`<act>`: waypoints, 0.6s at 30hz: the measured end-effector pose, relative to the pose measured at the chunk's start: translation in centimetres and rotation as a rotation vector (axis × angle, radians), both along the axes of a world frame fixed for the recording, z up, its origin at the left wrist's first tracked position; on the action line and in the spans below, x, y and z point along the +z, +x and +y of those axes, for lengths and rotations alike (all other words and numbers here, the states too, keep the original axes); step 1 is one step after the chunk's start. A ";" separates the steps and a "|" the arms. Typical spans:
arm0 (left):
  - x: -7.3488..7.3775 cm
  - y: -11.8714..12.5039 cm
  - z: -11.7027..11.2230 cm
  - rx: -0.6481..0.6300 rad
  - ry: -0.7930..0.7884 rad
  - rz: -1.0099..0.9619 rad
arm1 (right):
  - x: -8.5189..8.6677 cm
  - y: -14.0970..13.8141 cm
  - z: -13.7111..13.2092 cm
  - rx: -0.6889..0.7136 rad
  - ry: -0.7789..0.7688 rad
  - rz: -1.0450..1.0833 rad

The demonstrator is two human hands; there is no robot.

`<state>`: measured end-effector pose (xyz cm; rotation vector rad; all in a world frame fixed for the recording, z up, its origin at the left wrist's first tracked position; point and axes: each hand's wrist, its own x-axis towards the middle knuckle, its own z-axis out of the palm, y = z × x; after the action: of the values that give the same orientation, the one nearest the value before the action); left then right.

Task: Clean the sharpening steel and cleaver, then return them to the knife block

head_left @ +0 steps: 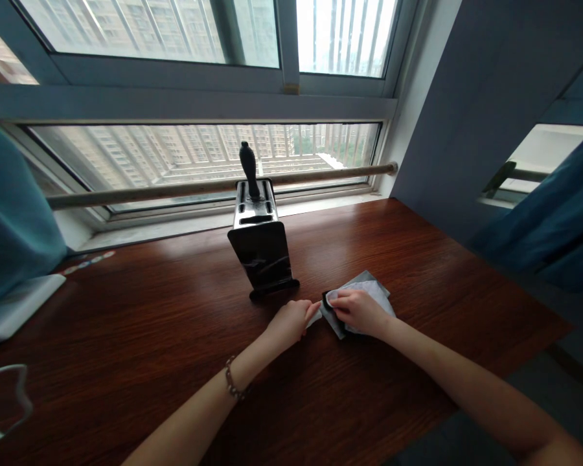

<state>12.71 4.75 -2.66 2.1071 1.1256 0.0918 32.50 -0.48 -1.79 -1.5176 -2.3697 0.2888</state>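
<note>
Just right of the table's middle, my left hand (294, 319) is closed around a slim pale piece (315, 318) that looks like a handle. It points toward a flat grey sheet-like piece (339, 329) with square corners; whether the two are joined, I cannot tell. A crumpled white cloth (381, 299) covers much of the grey piece. My right hand (362, 312) presses down with bent fingers and grips the cloth, beside a small dark edge. Behind my hands stands a black knife block (262, 255), with one dark-handled knife (249, 169) upright in its top.
The brown wooden table (150, 323) runs up to the window sill. A white flat object (24, 307) lies at the left edge, near a blue curtain (14, 213). A white cable (24, 395) curls at the lower left. A rail (184, 191) crosses the window.
</note>
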 end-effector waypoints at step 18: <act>0.3 0.0 0.1 0.042 -0.085 -0.008 | -1.7 10.1 2.2 -0.399 0.043 0.009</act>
<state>12.73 4.82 -2.40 2.0064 1.1498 0.0710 42.63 1.76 -3.46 -1.9129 -1.9901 0.1483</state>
